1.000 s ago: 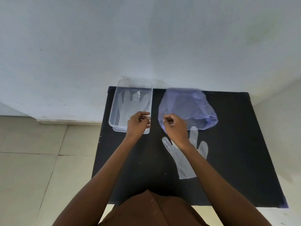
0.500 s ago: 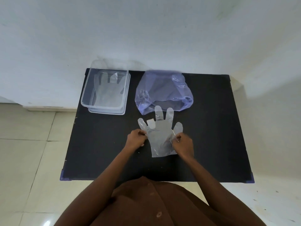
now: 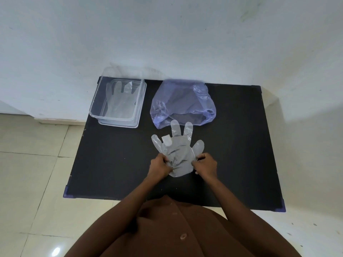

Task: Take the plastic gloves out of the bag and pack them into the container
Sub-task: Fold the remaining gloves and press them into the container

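Note:
A clear plastic glove (image 3: 178, 151) lies flat on the black table (image 3: 115, 164), fingers pointing away from me, one finger folded over. My left hand (image 3: 160, 166) pinches its left edge near the cuff. My right hand (image 3: 205, 165) pinches its right edge. Behind the glove sits a translucent purple bag (image 3: 182, 101), its open mouth facing me. At the table's far left stands a clear rectangular container (image 3: 94, 106) with at least one clear glove (image 3: 118, 101) lying flat inside.
The table stands against a white wall (image 3: 167, 34). Tiled floor (image 3: 33, 173) shows on the left and below the near edge. My brown garment (image 3: 176, 229) fills the bottom of the view.
Both hands came back from the container and bag to the glove on the table and took hold of its two sides. The view has also shifted, so the table sits lower.

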`<move>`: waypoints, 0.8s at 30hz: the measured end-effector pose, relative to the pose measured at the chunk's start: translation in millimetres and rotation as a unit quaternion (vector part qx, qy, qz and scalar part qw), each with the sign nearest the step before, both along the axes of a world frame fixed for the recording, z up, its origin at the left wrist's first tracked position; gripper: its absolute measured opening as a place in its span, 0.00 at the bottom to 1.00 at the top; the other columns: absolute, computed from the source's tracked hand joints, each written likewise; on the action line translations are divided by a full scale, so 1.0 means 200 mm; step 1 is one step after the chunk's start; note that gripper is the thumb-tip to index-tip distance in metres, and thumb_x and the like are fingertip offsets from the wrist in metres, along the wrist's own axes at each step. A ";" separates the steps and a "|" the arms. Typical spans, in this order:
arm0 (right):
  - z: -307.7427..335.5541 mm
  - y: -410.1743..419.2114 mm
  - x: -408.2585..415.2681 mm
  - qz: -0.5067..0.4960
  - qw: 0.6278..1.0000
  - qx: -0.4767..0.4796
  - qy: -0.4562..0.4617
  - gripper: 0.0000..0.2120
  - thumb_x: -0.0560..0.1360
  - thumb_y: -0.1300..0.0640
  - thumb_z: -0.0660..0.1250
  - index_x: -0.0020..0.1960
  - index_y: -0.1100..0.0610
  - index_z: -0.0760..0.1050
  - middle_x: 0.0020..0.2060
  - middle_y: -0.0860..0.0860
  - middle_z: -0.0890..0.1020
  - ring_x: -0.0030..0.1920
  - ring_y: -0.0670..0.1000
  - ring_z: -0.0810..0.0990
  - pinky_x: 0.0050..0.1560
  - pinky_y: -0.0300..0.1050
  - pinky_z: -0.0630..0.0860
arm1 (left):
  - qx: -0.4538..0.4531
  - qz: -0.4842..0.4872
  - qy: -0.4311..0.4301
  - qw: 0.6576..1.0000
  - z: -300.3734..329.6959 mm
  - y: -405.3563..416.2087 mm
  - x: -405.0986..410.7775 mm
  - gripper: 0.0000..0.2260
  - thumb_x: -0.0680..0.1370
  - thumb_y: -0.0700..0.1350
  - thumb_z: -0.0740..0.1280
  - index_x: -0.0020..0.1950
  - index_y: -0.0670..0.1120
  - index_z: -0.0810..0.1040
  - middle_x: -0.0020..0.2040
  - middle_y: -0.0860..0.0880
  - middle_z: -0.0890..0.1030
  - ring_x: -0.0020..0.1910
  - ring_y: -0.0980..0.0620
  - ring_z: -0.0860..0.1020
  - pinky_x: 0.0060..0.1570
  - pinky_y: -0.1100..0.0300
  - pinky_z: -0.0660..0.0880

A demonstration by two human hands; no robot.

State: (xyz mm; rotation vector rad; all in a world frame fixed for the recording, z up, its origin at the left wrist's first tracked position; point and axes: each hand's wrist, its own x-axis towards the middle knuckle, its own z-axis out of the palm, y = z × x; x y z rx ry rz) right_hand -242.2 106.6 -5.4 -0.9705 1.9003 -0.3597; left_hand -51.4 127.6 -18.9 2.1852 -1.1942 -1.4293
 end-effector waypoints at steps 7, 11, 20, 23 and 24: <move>0.00 -0.03 -0.03 -0.219 0.946 -0.016 -0.238 0.09 0.73 0.66 0.72 0.52 0.61 0.79 0.50 0.64 0.83 0.43 0.54 0.83 0.48 0.53 0.85 | 0.006 0.291 0.288 0.912 0.10 -0.04 -0.04 0.11 0.74 0.33 0.72 0.53 0.42 0.76 0.50 0.39 0.82 0.46 0.45 0.83 0.54 0.42 0.82; 0.09 -0.04 -0.02 -0.273 0.889 0.017 -0.367 0.17 0.74 0.61 0.74 0.61 0.57 0.74 0.52 0.58 0.83 0.51 0.57 0.84 0.53 0.56 0.83 | 0.010 0.356 0.405 0.842 0.19 -0.06 -0.04 0.18 0.75 0.27 0.66 0.63 0.38 0.74 0.56 0.40 0.79 0.55 0.40 0.81 0.58 0.43 0.80; 0.10 -0.05 0.01 -0.153 0.878 0.033 -0.453 0.22 0.73 0.65 0.73 0.66 0.56 0.77 0.56 0.59 0.85 0.52 0.57 0.87 0.51 0.51 0.84 | 0.019 0.172 0.423 0.889 0.17 0.01 0.01 0.30 0.71 0.24 0.60 0.64 0.50 0.79 0.59 0.42 0.77 0.43 0.49 0.80 0.50 0.50 0.82; 0.12 -0.09 0.01 -0.106 0.885 0.038 -0.452 0.20 0.72 0.66 0.73 0.63 0.58 0.80 0.59 0.58 0.85 0.52 0.55 0.86 0.51 0.46 0.84 | 0.031 0.120 0.445 0.887 0.18 0.01 0.05 0.32 0.69 0.27 0.61 0.67 0.53 0.78 0.69 0.44 0.73 0.53 0.43 0.78 0.50 0.51 0.82; 0.12 -0.10 0.01 -0.095 0.894 0.034 -0.437 0.18 0.72 0.67 0.73 0.61 0.58 0.81 0.60 0.57 0.84 0.53 0.53 0.86 0.51 0.44 0.83 | 0.038 0.123 0.452 0.883 0.19 0.01 0.06 0.31 0.69 0.30 0.63 0.68 0.53 0.77 0.70 0.44 0.73 0.56 0.42 0.77 0.50 0.50 0.81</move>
